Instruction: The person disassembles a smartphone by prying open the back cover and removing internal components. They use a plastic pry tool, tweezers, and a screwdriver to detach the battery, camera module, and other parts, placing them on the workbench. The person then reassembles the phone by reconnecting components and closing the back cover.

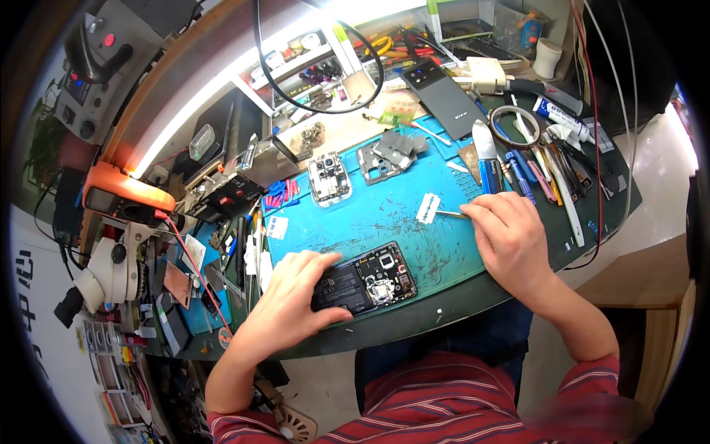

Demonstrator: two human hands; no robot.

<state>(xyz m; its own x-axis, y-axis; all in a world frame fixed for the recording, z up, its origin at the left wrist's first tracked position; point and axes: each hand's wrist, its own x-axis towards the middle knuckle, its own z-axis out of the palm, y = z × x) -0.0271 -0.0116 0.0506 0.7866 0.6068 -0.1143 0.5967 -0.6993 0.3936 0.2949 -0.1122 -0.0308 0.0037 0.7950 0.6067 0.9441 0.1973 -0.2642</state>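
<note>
An opened smartphone lies near the bench's front edge, its black battery and inner parts bare. My left hand grips its left end, thumb on the near side and fingers on the far side. In my right hand a pair of thin metal tweezers is pinched between thumb and fingers. The tweezers point left, their tip at a small white sticker-like piece with dark marks on the blue mat. Whether the tip grips that piece or only touches it, I cannot tell.
Beyond the mat's middle sit a phone circuit board in a clear tray and grey metal covers. A grey phone back, tape roll, brush and several pens stand right. An orange multimeter and microscope are left.
</note>
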